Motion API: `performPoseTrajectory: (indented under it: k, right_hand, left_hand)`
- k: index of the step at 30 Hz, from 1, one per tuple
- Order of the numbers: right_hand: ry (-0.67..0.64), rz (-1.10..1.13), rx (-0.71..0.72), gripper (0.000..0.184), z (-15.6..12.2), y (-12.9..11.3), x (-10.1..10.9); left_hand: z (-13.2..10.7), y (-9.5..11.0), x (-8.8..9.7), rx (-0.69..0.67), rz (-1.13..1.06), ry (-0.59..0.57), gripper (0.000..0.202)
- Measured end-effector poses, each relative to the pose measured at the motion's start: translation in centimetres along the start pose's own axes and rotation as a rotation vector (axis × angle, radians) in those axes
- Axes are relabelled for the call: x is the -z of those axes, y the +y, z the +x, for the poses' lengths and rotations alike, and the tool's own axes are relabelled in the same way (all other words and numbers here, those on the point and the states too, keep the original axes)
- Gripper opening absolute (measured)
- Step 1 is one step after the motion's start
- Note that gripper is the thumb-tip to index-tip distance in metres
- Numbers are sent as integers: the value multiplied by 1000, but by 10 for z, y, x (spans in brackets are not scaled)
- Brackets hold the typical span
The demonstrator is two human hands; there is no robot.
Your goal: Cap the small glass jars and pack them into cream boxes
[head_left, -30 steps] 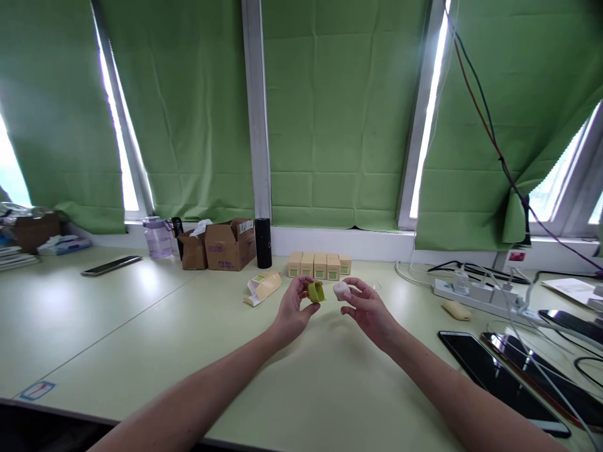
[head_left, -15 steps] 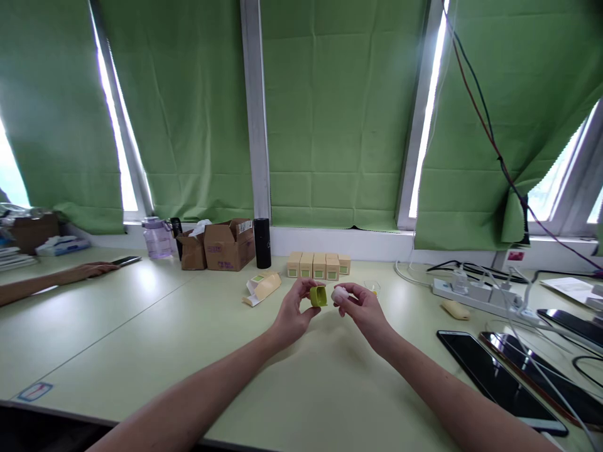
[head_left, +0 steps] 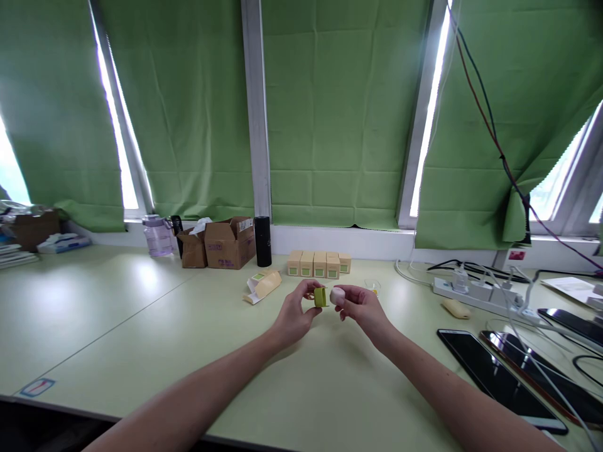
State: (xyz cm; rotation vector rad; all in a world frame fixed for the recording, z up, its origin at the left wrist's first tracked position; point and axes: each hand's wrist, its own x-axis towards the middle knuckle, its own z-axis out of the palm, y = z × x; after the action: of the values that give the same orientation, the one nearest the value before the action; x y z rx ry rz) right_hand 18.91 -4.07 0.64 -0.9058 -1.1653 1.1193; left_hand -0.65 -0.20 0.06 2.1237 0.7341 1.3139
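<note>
Between the fingers of my left hand is a small yellow-green cup-shaped holder, its hollow side turned to the right. My right hand pinches a small white rounded piece, whose exact kind I cannot make out. The two pieces face each other over the table with a narrow gap between them. To the left of my left hand lies an opened cream carton on its side. A small clear plastic piece with some yellow rests just beyond my right hand.
Several small tan boxes stand in rows behind my hands. Cardboard boxes, a black bottle and a purple jug line the back left. On the right are a power strip, cables and tablets.
The white piece has been turned in my right hand and sits slightly nearer the green holder, which has tilted a little. Another person's hand and a phone at the left have gone from view.
</note>
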Motion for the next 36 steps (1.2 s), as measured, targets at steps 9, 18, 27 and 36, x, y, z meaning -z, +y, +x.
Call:
performPoseTrajectory:
  k: [9,18,27,36]
  right_hand:
    - [-7,-233,87,52,-1,1,-2]
    - [-34,-254,113,48,-2,3,-1]
    - [-38,-273,126,41,-1,6,-1]
    - [-51,-316,146,40,1,10,1]
  left_hand:
    - [-1,4,-1,-32,40,-35,47]
    - [-2,8,-3,-27,48,-17,46]
    - [-2,6,-2,-30,44,-39,46]
    - [-2,5,0,-13,28,-63,45]
